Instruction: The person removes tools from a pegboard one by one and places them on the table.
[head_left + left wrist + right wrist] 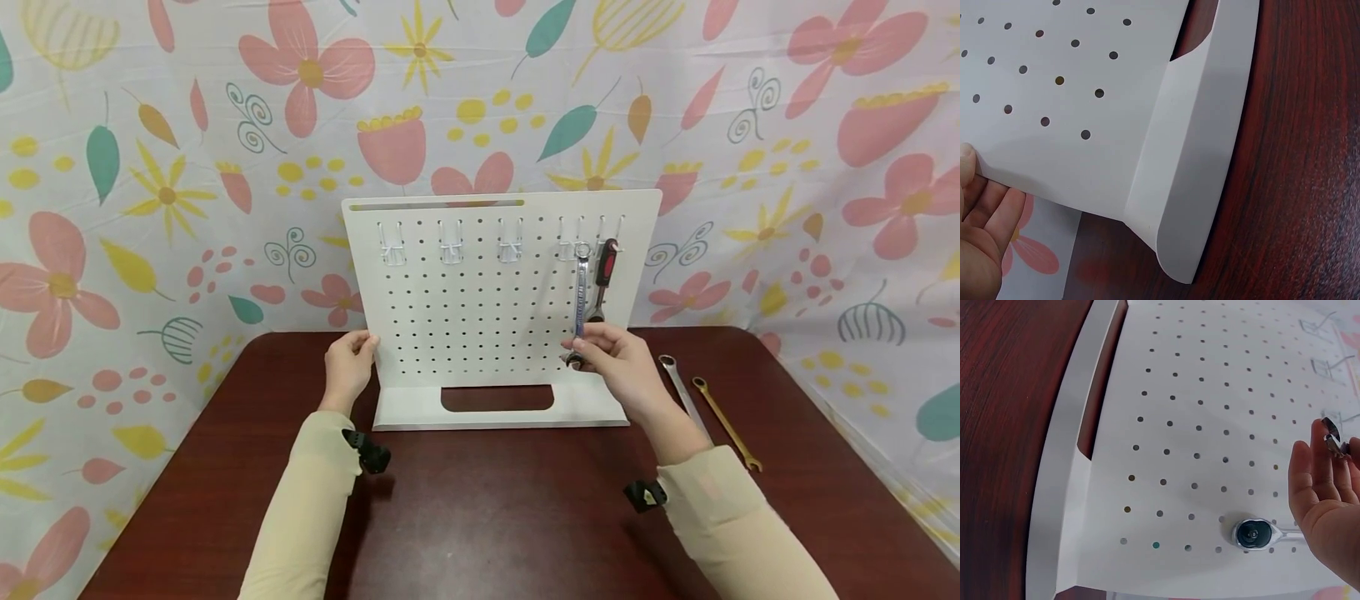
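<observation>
A white pegboard stands upright on the table. My left hand pinches its left edge low down, thumb in front and fingers behind in the left wrist view. With thumb and fingers, my right hand holds a chrome combination wrench near its lower, open end. The wrench is roughly vertical in front of the board, its ring end up at a wire hook on the right. Just right of it hangs a ratchet wrench with a black and red handle, its round head down in the right wrist view.
More wire hooks line the board's upper part to the left. A silver wrench and a gold-coloured wrench lie on the dark red-brown table, right of the board. A flower-patterned cloth hangs behind.
</observation>
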A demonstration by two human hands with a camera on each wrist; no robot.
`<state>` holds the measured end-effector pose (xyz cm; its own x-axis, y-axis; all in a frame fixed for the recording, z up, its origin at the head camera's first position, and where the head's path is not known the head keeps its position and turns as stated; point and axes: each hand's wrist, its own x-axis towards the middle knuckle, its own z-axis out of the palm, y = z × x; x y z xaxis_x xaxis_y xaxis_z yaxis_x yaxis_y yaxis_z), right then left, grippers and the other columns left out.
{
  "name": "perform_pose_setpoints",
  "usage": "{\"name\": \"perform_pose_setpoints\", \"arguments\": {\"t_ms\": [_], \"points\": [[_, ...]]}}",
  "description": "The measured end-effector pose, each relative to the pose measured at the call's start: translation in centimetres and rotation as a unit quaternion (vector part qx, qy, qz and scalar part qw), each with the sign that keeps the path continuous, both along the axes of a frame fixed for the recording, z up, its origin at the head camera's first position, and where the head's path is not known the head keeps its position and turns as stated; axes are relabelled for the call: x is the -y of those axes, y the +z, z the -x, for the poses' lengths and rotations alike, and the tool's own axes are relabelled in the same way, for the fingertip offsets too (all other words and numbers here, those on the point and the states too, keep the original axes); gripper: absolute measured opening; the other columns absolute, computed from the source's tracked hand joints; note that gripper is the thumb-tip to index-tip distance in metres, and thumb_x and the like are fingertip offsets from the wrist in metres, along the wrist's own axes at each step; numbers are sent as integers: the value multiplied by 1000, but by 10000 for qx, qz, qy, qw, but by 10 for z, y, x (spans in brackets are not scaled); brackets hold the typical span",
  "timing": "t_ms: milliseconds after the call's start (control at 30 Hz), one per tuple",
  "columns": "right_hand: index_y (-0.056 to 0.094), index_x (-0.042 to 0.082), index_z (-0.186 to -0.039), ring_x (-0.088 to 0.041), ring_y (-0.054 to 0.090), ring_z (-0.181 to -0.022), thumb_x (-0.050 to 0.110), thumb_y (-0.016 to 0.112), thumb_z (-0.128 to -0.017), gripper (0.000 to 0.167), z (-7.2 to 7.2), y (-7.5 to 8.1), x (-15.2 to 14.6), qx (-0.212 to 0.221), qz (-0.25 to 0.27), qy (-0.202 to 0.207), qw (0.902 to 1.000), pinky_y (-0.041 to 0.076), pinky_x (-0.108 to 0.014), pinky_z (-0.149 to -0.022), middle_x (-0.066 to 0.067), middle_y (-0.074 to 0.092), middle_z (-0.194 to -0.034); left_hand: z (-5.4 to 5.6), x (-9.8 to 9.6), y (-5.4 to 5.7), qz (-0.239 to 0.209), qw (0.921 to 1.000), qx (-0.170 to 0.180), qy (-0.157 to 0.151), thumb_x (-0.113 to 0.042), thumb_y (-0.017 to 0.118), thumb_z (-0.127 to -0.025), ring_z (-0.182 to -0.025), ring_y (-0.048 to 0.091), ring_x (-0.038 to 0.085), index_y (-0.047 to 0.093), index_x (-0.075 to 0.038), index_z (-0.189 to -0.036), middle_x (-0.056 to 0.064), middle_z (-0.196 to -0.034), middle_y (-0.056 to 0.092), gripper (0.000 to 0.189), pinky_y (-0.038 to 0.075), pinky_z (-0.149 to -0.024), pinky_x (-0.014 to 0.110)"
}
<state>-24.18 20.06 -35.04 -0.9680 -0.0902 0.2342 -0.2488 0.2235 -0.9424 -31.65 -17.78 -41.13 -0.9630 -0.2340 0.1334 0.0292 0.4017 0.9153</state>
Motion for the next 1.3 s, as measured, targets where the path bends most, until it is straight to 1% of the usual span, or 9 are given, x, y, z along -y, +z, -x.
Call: {"name": "perform_pose_setpoints", "arguments": {"t_ms": [167,433,600,700,800,967,1033,1133,1300], "points": [[57,1,-114,0,65,-89,18,59,-95,25,-4,2,-3,-153,21,5,9999,57,-21,-76,17,69,-90,0,0,1,-15,10000,-1,6,-24,53,-98,-110,63,29,59,0,-124,19,-119,62,36,55,-91,37],[58,-1,-113,0,66,-87,14,59,-95,24,-12,3,-11,-279,171,54,9995,57,-19,-74,18,70,-90,0,1,-1,-23,10000,6,-21,-25,53,-98,-110,62,30,59,0,-124,20,-120,61,37,54,-92,37],[58,-1,-109,0,67,-84,13,59,-95,20,-17,2,-24,-351,234,94,9991,57,-20,-71,17,71,-90,-1,1,2,-40,10000,-3,-47,-24,53,-98,-110,62,31,59,1,-124,21,-119,61,36,54,-92,38],[58,-1,-109,-3,69,-82,9,59,-94,18,-20,2,-33,-377,459,156,9981,58,-22,-68,14,72,-90,-2,1,3,-42,10000,15,-73,-24,53,-98,-111,61,31,59,1,-124,21,-119,61,37,54,-92,38],[60,5,-109,-5,70,-79,7,59,-93,16,-23,0,-42,-410,624,228,9969,59,-23,-68,11,72,-91,-1,1,3,-22,10000,39,-83,-24,53,-98,-111,62,31,59,1,-124,21,-119,61,37,54,-92,37],[59,8,-112,-8,71,-80,4,58,-93,19,-26,-4,-57,-423,810,358,9952,59,-23,-69,7,73,-91,0,2,3,-16,10000,69,-71,-24,53,-98,-111,62,31,59,1,-123,20,-119,61,36,54,-92,38],[58,6,-113,-8,71,-80,4,58,-93,19,-27,-6,-63,-417,804,346,9953,59,-24,-69,7,73,-91,0,2,3,-1,9999,80,-75,-24,53,-98,-111,62,31,59,1,-123,21,-119,61,36,54,-92,38],[58,7,-113,-6,70,-80,4,58,-93,20,-30,-9,-71,-377,692,233,9966,59,-23,-69,8,72,-92,1,3,3,41,9999,106,-59,-24,52,-98,-110,62,31,59,0,-122,20,-118,61,35,54,-92,38],[57,11,-114,-3,69,-79,7,59,-93,21,-35,-14,-85,-280,288,-88,9992,56,-17,-65,12,72,-92,1,3,2,80,9999,134,-69,-24,53,-98,-109,62,30,60,-1,-122,19,-116,62,34,54,-92,37]]}}
